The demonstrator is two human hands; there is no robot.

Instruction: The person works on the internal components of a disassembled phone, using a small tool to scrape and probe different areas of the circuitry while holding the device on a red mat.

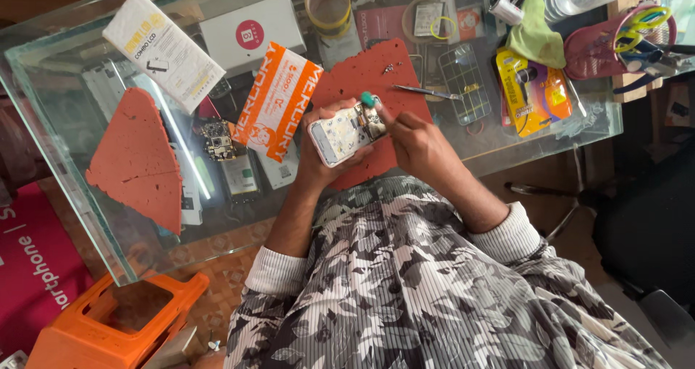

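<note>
The left hand (318, 162) grips an opened phone (346, 132), back cover off and circuitry showing, fingers wrapped around its near-left end and holding it just above the near edge of the glass worktop (43, 86). The right hand (420, 144) is pinched narrowly on a small tool with a teal cap (368, 99), its tip down on the phone's far-right end. Both are over a red mat (373, 76) with a few tiny screws near its far edge. Tweezers (426, 91) lie just right of the mat, pointing at a clear parts tray (463, 79). Left of the phone, an orange box (279, 101) lies tilted, with a white box (163, 48) further left and another red mat piece (137, 159) near the left end. A bare circuit board (216, 141) sits under the glass. At the far right are a yellow blister pack (532, 94), a green cloth (536, 36) and a pink basket (608, 47) of scissors. An orange stool (116, 325) stands at the near left on the floor.
</note>
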